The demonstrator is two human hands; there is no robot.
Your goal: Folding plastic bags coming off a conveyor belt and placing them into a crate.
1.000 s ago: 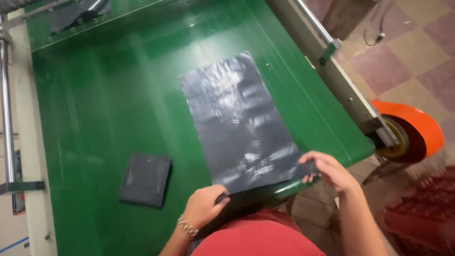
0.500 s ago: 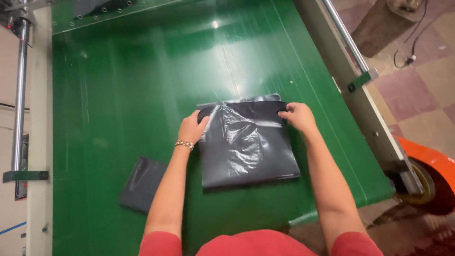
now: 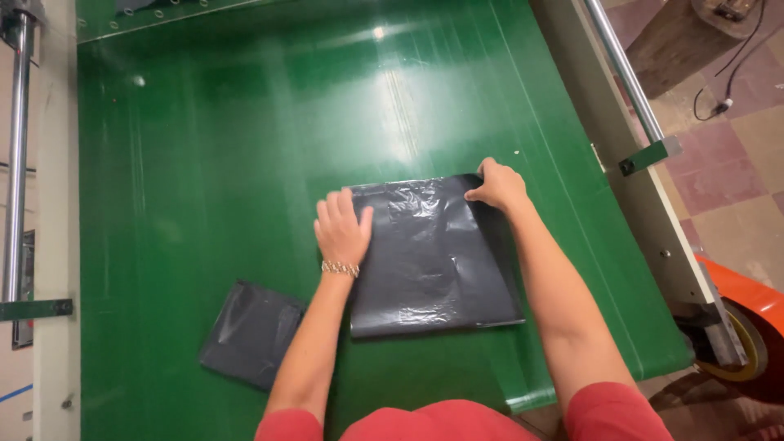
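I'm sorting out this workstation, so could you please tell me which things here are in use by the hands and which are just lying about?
In hand:
- large black plastic bag, folded flat on the green belt
- left hand, pressed flat on the bag's left edge
- right hand, gripping its top right corner

Lying about:
- small folded black plastic bag, untouched beside the left forearm
- orange wheel on the floor

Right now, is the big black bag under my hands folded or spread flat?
Folded: the black bag has a straight doubled edge nearest you, with both hands pressing its far corners.
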